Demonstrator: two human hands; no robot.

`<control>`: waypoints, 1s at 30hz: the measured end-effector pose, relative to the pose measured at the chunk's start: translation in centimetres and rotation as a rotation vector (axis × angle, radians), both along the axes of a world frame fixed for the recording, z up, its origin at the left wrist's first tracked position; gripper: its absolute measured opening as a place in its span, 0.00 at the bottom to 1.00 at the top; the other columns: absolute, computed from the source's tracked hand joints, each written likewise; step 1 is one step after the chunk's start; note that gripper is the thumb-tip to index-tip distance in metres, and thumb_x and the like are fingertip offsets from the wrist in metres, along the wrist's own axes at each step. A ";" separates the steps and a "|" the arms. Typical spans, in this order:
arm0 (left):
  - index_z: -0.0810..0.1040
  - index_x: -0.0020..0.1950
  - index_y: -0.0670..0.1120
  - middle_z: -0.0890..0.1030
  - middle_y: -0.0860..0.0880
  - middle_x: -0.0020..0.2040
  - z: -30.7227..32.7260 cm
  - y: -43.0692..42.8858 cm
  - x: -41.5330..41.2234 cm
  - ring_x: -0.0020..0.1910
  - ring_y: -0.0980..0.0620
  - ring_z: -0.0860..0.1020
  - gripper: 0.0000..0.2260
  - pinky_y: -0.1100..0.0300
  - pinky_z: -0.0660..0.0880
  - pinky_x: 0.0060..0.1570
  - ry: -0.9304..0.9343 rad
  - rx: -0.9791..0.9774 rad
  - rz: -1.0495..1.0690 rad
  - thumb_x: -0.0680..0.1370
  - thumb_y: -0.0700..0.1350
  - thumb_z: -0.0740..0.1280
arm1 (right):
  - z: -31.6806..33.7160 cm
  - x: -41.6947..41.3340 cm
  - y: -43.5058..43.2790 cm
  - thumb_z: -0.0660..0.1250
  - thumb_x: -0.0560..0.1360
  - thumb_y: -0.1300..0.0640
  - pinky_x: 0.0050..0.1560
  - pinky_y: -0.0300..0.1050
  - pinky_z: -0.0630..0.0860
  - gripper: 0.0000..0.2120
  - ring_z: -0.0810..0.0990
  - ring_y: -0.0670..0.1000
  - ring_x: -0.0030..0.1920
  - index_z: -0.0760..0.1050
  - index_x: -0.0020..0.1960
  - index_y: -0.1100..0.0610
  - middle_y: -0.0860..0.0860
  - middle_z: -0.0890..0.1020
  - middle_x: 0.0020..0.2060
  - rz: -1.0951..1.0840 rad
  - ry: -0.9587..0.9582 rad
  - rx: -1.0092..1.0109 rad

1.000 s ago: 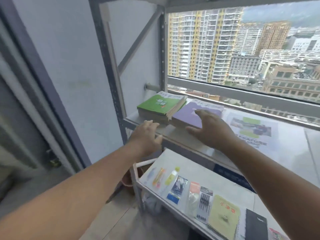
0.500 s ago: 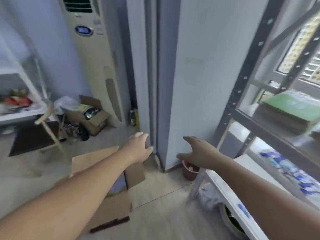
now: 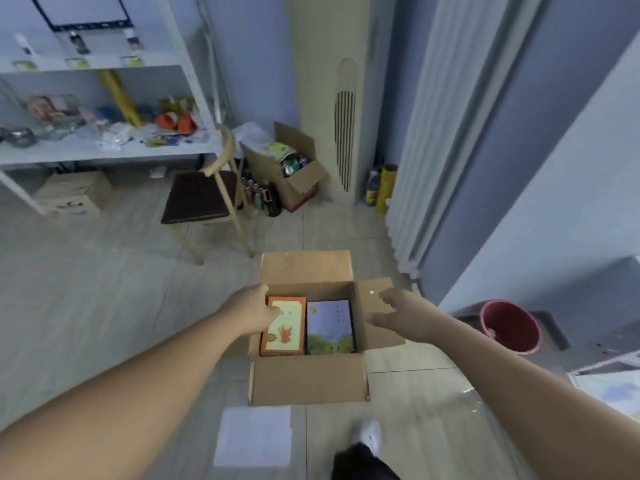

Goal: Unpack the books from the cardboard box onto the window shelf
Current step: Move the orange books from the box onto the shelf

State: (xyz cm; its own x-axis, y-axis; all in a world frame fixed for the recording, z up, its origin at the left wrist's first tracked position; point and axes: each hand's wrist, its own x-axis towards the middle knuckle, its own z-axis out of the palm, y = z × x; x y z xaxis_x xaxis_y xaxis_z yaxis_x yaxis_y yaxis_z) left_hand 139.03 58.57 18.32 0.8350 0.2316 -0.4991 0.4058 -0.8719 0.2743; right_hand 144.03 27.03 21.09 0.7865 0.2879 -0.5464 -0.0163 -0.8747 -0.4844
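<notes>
Presently the open cardboard box (image 3: 308,377) sits on the floor holding an orange book (image 3: 285,332) and a blue-green book (image 3: 330,329) side by side, left hand (image 3: 254,311) over the orange book's corner, right hand (image 3: 401,315) spread, empty, above the right flap.

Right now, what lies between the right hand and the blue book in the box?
In the head view, only the box's right wall and its opened flap separate the right hand from the blue book; nothing else is there.
</notes>
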 end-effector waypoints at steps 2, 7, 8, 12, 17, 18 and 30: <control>0.75 0.71 0.43 0.80 0.41 0.70 -1.9 1.3 0.3 0.66 0.41 0.79 0.23 0.54 0.75 0.56 0.058 -0.014 0.036 0.81 0.54 0.66 | -2.4 2.1 1.9 0.72 0.77 0.40 0.66 0.52 0.75 0.33 0.78 0.58 0.69 0.73 0.73 0.60 0.59 0.79 0.69 -0.003 0.078 -0.002; 0.65 0.81 0.44 0.72 0.42 0.78 -5.8 4.4 1.1 0.72 0.44 0.75 0.31 0.54 0.74 0.66 0.198 -0.058 0.154 0.82 0.58 0.66 | -7.5 6.4 6.7 0.73 0.77 0.43 0.42 0.47 0.60 0.24 0.69 0.52 0.36 0.72 0.38 0.62 0.63 0.68 0.37 -0.056 0.265 0.017; 0.64 0.81 0.44 0.71 0.43 0.79 -6.5 4.8 1.2 0.72 0.44 0.75 0.32 0.53 0.74 0.67 0.225 -0.079 0.181 0.82 0.59 0.66 | -8.4 7.0 7.5 0.73 0.77 0.43 0.43 0.47 0.60 0.24 0.68 0.52 0.35 0.71 0.36 0.61 0.62 0.68 0.35 -0.075 0.289 0.027; 0.67 0.79 0.44 0.72 0.43 0.78 -9.7 5.6 2.1 0.72 0.44 0.75 0.28 0.56 0.73 0.62 0.292 -0.149 0.236 0.83 0.57 0.65 | -12.4 8.6 10.1 0.73 0.79 0.44 0.67 0.56 0.76 0.26 0.82 0.65 0.63 0.82 0.60 0.67 0.66 0.82 0.65 -0.174 0.465 0.090; 0.71 0.77 0.48 0.81 0.48 0.69 -15.2 5.6 4.5 0.47 0.58 0.77 0.24 0.67 0.67 0.34 0.319 -0.279 0.295 0.83 0.54 0.65 | -19.2 9.4 11.6 0.73 0.79 0.48 0.40 0.40 0.69 0.18 0.75 0.47 0.36 0.81 0.42 0.64 0.55 0.78 0.38 -0.283 0.616 0.085; 0.71 0.77 0.50 0.82 0.50 0.65 -16.8 5.8 5.1 0.44 0.61 0.78 0.23 0.67 0.68 0.33 0.315 -0.308 0.325 0.82 0.54 0.65 | -20.4 9.5 12.0 0.73 0.79 0.48 0.38 0.38 0.71 0.16 0.77 0.45 0.34 0.82 0.40 0.59 0.51 0.79 0.37 -0.306 0.627 0.085; 0.65 0.78 0.50 0.80 0.59 0.57 -35.1 7.9 12.7 0.48 0.60 0.79 0.36 0.67 0.77 0.39 0.230 -0.436 0.778 0.75 0.51 0.78 | -38.3 10.5 18.8 0.72 0.79 0.46 0.49 0.48 0.70 0.16 0.76 0.53 0.47 0.81 0.49 0.61 0.54 0.79 0.44 -0.424 0.763 0.106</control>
